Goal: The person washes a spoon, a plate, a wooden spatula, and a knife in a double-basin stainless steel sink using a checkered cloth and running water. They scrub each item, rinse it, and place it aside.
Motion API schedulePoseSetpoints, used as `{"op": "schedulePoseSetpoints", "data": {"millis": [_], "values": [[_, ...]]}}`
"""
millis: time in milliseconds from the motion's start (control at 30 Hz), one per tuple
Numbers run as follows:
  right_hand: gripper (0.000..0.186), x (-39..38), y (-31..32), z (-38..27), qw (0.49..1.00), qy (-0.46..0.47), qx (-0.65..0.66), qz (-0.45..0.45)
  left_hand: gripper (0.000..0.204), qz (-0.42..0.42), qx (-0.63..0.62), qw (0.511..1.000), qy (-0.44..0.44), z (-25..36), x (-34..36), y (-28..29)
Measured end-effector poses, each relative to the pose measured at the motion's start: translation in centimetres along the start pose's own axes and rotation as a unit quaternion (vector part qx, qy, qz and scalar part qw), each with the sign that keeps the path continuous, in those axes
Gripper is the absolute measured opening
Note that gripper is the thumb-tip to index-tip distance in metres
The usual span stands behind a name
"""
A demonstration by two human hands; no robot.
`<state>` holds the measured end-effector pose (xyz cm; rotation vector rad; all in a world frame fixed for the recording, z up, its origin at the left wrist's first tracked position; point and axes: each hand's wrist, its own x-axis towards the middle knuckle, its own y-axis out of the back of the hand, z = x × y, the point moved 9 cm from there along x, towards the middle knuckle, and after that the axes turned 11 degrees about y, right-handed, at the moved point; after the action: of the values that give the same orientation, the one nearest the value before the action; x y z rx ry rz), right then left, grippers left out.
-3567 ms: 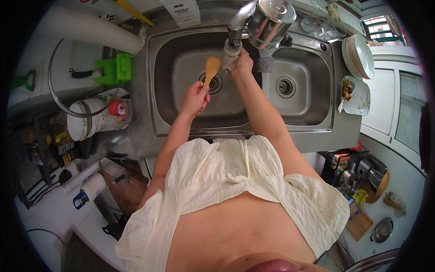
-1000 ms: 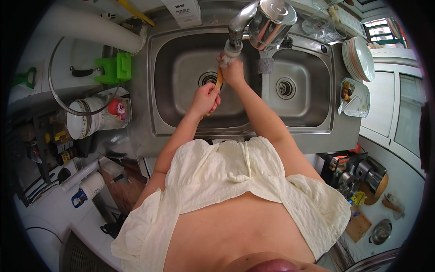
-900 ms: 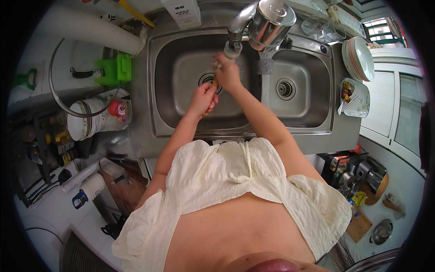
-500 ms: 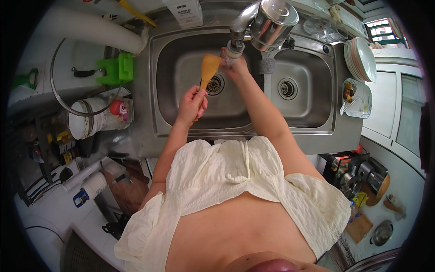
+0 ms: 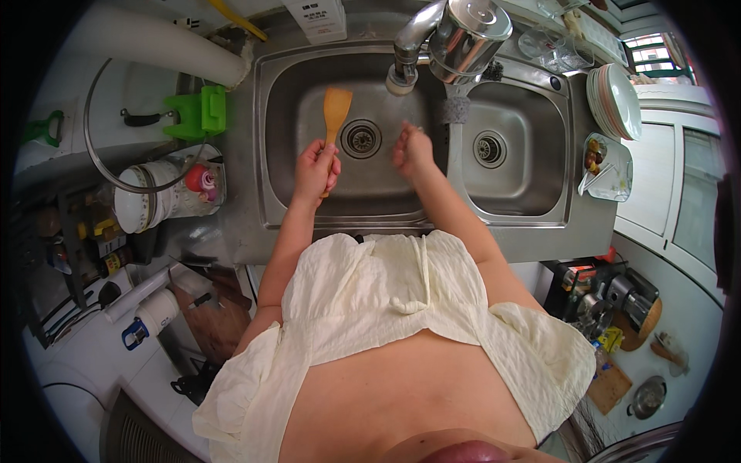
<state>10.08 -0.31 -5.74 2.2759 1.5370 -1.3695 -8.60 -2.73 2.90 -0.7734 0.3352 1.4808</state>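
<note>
A wooden spatula [image 5: 337, 109] stands up out of my left hand [image 5: 316, 168], its broad blade pointing away from me over the left sink basin [image 5: 297, 92]. The fingers of that hand are closed round the handle. To the right of the drain [image 5: 361, 139], my right hand [image 5: 413, 148] hovers over the same basin. It holds nothing that I can see; its fingers are loosely bent, somewhat apart and slightly blurred. Beyond it is the faucet's spout [image 5: 401, 79], with a shiny metal cylinder [image 5: 469, 42] beside it.
A second basin [image 5: 513, 100] lies to the right, past the divider. Stacked plates [image 5: 614, 100] and a clear tray [image 5: 614, 174] are at the right edge. On the left are bowls [image 5: 135, 202], a glass lid [image 5: 93, 147] and a green holder [image 5: 202, 114].
My right hand has come away from the faucet spout, back toward me. My left hand has shifted slightly left and nearer with the wooden spatula, which now stands more upright in the picture.
</note>
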Motion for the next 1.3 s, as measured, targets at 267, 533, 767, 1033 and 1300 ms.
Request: {"op": "schedulePoseSetpoints", "data": {"millis": [267, 533, 767, 1033, 1300], "values": [[0.031, -6.1, -5.6, -22.1, 0.937, 0.237, 0.178, -0.185, 0.015, 0.01, 0.051, 0.999, 0.01, -0.4, -0.1, -0.9], [0.033, -1.0, -3.7, -16.6, 0.963, 0.173, 0.163, -0.125, 0.015, 0.017, 0.047, 0.999, -0.001, -0.4, -0.3, -0.6], [0.032, -0.5, -1.8, -8.2, 0.953, 0.161, -0.184, -0.176, 0.015, 0.007, 0.06, 0.998, 0.01, -0.7, -0.5, -1.1], [0.035, -4.0, -2.7, -6.0, 0.844, 0.382, -0.342, -0.156, 0.015, 0.004, 0.082, 0.996, 0.043, -1.6, -0.5, -1.4], [0.032, -11.0, -12.0, -5.7, 0.526, 0.595, -0.539, -0.28, 0.017, -0.029, 0.128, 0.991, 0.037, -1.1, -1.4, -4.2]]}}
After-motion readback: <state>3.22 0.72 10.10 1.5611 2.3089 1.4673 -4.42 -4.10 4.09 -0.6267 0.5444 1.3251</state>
